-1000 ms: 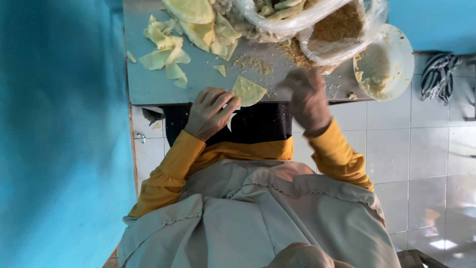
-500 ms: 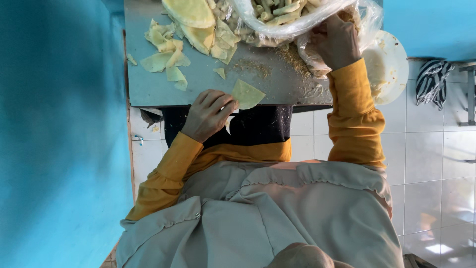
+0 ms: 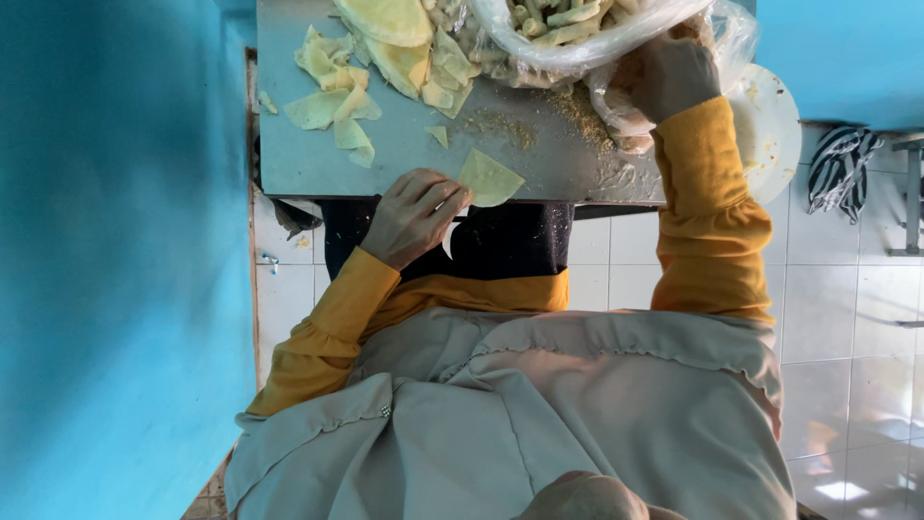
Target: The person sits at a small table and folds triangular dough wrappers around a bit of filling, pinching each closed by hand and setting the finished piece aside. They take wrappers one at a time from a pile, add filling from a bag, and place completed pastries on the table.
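Pale yellow, a thin dough sheet (image 3: pixel 489 179) sits at the surface (image 3: pixel 404 159) edge, pinched flat by your left hand (image 3: pixel 414 218) to keep it put. At two o'clock, your right hand (image 3: pixel 671 75) reaches into a plastic bag (image 3: pixel 587 43), its grip hidden.

right hand (image 3: pixel 674 72) lifted from table edge, into plastic bag (image 3: pixel 616 39)
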